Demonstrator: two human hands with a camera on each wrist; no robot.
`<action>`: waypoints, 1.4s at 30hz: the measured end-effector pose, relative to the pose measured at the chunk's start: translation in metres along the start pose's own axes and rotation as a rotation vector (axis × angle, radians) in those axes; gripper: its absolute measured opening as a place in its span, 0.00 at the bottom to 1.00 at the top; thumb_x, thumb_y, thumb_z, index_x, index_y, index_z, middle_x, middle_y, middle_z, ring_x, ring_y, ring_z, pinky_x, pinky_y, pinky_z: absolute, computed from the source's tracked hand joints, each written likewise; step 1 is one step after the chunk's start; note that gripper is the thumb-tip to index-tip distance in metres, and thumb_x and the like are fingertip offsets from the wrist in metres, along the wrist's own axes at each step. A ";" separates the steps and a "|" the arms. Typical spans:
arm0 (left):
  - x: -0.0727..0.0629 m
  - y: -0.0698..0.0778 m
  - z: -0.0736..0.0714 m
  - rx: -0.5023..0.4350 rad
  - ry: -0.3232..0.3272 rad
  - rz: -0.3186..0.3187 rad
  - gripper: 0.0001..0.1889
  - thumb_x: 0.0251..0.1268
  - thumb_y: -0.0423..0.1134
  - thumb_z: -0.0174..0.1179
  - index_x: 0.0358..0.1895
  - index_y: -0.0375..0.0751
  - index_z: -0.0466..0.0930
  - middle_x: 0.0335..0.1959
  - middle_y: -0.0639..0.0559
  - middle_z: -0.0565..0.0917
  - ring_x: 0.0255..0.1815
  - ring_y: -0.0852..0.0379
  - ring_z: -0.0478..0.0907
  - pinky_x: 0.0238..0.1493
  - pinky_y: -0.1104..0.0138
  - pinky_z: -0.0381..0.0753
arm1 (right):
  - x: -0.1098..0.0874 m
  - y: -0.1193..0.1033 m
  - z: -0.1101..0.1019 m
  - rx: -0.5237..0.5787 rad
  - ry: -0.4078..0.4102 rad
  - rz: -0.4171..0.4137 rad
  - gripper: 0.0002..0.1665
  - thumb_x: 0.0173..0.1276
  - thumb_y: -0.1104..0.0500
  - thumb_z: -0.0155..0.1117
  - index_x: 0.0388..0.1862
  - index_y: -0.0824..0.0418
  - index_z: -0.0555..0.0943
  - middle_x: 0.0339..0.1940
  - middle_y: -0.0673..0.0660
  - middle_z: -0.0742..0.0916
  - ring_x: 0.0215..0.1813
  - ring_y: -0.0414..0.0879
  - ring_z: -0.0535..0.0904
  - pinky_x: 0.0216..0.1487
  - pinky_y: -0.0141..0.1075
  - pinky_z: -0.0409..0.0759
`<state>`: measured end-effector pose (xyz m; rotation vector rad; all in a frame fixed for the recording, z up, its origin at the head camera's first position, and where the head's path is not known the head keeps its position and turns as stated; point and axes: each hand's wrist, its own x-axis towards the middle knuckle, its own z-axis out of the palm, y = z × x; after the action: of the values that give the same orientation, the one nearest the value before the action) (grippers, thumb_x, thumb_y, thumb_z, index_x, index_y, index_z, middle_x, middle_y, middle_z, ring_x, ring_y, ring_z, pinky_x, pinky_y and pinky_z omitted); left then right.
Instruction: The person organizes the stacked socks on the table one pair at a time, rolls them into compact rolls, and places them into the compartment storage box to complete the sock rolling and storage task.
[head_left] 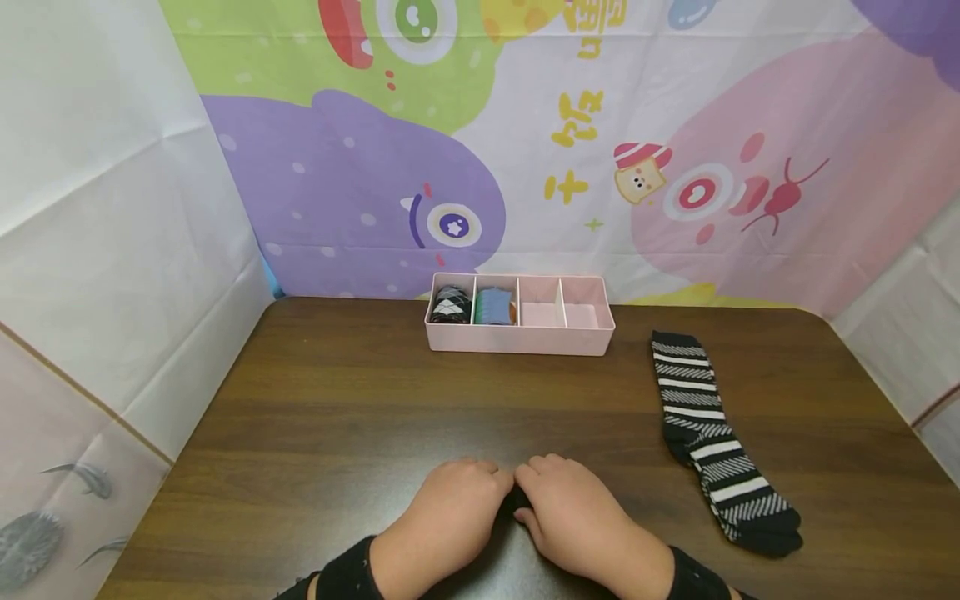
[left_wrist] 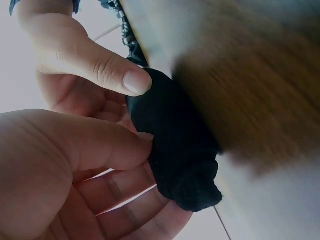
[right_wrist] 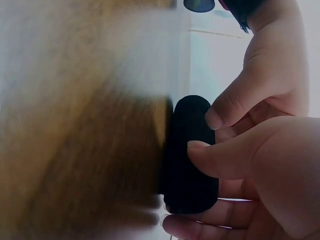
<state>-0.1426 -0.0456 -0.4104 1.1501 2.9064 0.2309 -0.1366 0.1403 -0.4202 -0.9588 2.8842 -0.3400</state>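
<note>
Near the front edge of the table, both hands hold a rolled black sock (head_left: 516,498) between them. The left hand (head_left: 457,508) pinches one end with thumb on the near side and fingers behind it, as the left wrist view shows on the black roll (left_wrist: 175,130). The right hand (head_left: 573,512) grips the other part the same way; in the right wrist view the roll (right_wrist: 192,155) looks smooth and compact beside the table surface. From the head view the backs of the hands hide most of it. A striped black-and-white pair of socks (head_left: 716,442) lies flat to the right.
At the back of the brown table (head_left: 337,383) stands a pink divided box (head_left: 517,340). Its left compartment holds a rolled argyle sock (head_left: 451,306), the one beside it a blue rolled sock (head_left: 494,307). A cartoon-print cloth (head_left: 345,183) hangs behind.
</note>
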 end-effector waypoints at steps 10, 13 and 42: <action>0.000 0.000 -0.001 -0.003 -0.018 -0.014 0.09 0.65 0.31 0.67 0.46 0.44 0.88 0.36 0.54 0.87 0.38 0.57 0.84 0.40 0.63 0.83 | 0.000 0.001 0.000 -0.001 0.010 0.004 0.11 0.70 0.51 0.71 0.42 0.57 0.83 0.33 0.47 0.80 0.38 0.44 0.78 0.43 0.42 0.80; 0.000 0.000 0.000 0.001 -0.024 -0.016 0.09 0.65 0.31 0.67 0.47 0.44 0.88 0.36 0.54 0.87 0.38 0.57 0.84 0.40 0.63 0.83 | 0.001 0.002 0.000 0.002 0.007 0.001 0.10 0.71 0.52 0.70 0.41 0.57 0.83 0.32 0.47 0.79 0.37 0.44 0.76 0.42 0.42 0.79; 0.000 -0.007 0.003 -0.026 -0.003 -0.039 0.08 0.59 0.37 0.71 0.40 0.41 0.84 0.31 0.54 0.81 0.34 0.57 0.81 0.37 0.64 0.82 | 0.000 -0.002 0.002 0.060 0.158 0.125 0.11 0.68 0.53 0.72 0.44 0.55 0.83 0.40 0.46 0.80 0.43 0.43 0.76 0.44 0.41 0.80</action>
<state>-0.1473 -0.0503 -0.4139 1.0878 2.9115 0.2652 -0.1348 0.1382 -0.4220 -0.7701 3.0372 -0.5109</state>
